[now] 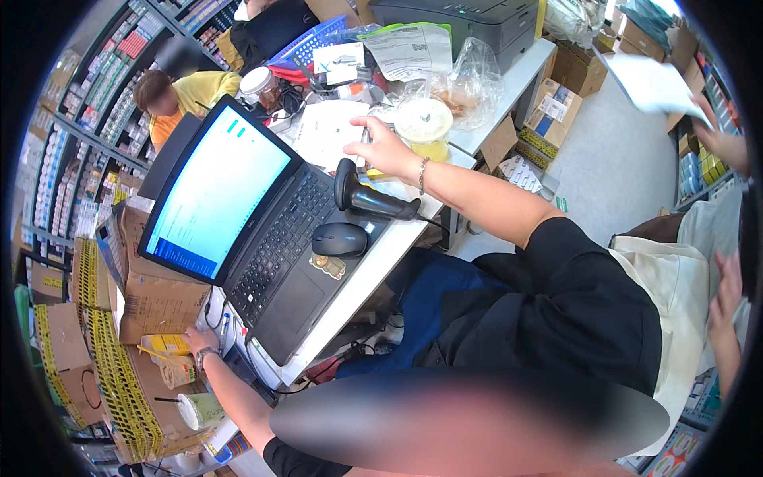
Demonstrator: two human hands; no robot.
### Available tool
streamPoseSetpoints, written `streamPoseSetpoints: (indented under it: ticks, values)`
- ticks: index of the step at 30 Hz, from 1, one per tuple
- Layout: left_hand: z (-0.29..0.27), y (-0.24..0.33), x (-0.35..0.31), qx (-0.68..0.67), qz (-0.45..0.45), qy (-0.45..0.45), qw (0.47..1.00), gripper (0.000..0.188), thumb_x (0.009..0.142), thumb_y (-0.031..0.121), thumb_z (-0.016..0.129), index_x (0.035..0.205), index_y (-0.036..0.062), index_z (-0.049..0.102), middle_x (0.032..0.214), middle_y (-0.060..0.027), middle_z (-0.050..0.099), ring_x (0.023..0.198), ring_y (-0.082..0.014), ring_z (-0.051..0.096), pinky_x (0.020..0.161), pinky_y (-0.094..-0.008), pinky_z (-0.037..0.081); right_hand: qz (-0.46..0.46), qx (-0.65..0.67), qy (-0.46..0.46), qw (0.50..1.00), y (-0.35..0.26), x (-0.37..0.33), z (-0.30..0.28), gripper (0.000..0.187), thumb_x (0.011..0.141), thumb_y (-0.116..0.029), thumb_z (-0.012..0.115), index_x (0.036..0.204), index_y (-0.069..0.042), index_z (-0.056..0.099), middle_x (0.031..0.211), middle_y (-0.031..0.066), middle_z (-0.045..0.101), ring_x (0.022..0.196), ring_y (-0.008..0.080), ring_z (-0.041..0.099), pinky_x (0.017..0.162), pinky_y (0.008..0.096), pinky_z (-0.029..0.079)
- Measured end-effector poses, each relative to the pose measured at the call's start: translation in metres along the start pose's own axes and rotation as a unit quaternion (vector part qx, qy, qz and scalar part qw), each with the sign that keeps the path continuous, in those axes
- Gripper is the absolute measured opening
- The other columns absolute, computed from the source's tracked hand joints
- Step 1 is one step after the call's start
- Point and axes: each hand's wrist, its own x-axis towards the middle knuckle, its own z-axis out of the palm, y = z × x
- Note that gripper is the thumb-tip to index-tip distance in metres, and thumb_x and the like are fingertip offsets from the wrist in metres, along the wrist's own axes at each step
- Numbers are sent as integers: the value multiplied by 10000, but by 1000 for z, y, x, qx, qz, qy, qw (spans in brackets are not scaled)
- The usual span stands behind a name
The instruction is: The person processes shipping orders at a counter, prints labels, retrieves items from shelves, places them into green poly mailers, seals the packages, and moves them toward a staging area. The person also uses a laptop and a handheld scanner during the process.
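Note:
My right hand (385, 149) reaches over the far part of the desk, its fingers apart and nothing in them. Close beside it stands a clear lidded cup (425, 127) with yellow contents, and white papers (327, 131) lie by its fingertips. My left hand (199, 340) is at the left end of the desk, next to a cardboard box (161, 298) and a yellow packet (167, 344); its fingers are too small and partly hidden to read. Between my arms sits an open laptop (286, 246) with a lit screen. A black barcode scanner (373, 200) and a black mouse (339, 239) rest on it.
A drink cup (200, 410) with a straw stands beyond my left forearm. A printer (461, 28) and plastic bags (477, 83) crowd the far desk. At right, another person's hand (719, 139) holds a white sheet (653, 83). Someone in yellow (207, 87) is behind the laptop.

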Motion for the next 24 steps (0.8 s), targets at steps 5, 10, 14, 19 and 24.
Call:
streamPoseSetpoints:
  ticks: [5,10,14,19,24]
  values:
    - [17,-15,9,-2,-19,-16,1000,468,779,191,654,1187,27,494,1255,-246,432,1066,-420,535,913,-467,453,83,101,-3,991,1,13,2,696,724,-248,718,1296,29,434,1100,151,548,865,208,612,585,296,521]
    - [9,-44,13,-34,51,34,998,478,706,130,670,1144,9,520,1187,-238,494,1144,-400,475,940,-452,438,115,104,-24,988,-1,22,20,657,759,-255,695,1321,-14,454,1165,146,569,1090,212,527,873,311,445]
    - [-35,-4,-8,-115,58,76,989,448,687,61,650,1126,68,561,1199,-232,479,1068,-416,524,929,-452,445,76,107,1,991,19,39,25,683,753,-262,685,1318,40,449,1239,186,544,1146,251,508,975,335,384]
    - [-89,34,-51,-222,165,199,940,352,730,68,604,1080,107,609,1169,-211,497,1060,-386,520,935,-426,431,77,156,-6,985,-14,38,33,720,772,-236,680,1334,113,398,1304,219,505,1227,248,458,1018,338,354]
    - [-132,73,-124,-449,261,167,838,213,743,-28,538,910,60,636,1044,-115,546,1050,-247,508,961,-339,373,-225,151,-83,959,-59,17,39,585,822,-109,623,1344,65,422,1306,142,425,1182,193,476,971,302,407]
